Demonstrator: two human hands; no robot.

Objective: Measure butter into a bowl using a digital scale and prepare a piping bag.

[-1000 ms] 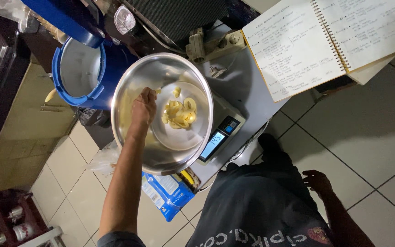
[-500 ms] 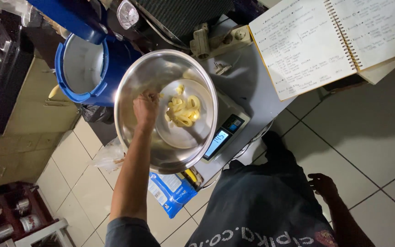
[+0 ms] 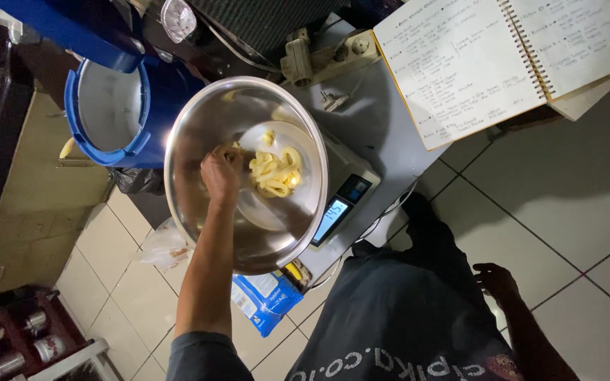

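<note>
I am looking down from the head camera, and at the far left a dark shelf (image 3: pixel 15 339) is holding metal tins low on the pale floor tiles (image 3: pixel 118 254). Above them a blue bucket (image 3: pixel 111 113) is standing open, white inside, its lid (image 3: pixel 58 25) tipped up behind it. Just right of it a steel bowl (image 3: pixel 245 176) is sitting on a scale (image 3: pixel 347 190), which is resting on a grey table (image 3: pixel 383 127). My left hand (image 3: pixel 222 171) is reaching down into the bowl, fingers bunched narrow at the edge of a heap of yellow strips (image 3: pixel 275 171); I cannot tell whether it is pinching any of them. The strips are lying on the bowl's flat bottom, a few loose bits near the far side. The scale's screen (image 3: pixel 333 215) is glowing blue at the bowl's right rim. Under the table edge a blue packet (image 3: pixel 266 300) is lying on the tiles, with a clear plastic bag (image 3: pixel 164 243) to its left.

Behind the bowl a power strip (image 3: pixel 319 60) is lying on the table beside a dark grille (image 3: pixel 262 21). Farther right an open spiral notebook (image 3: pixel 503 63) is covering the table's corner, its pages full of handwriting. Below it, grey tiles (image 3: pixel 566 204) are running off to the right. My right hand (image 3: pixel 495 281) is hanging loosely open beside my dark shirt (image 3: pixel 404 331), holding nothing, well apart from the table.
</note>
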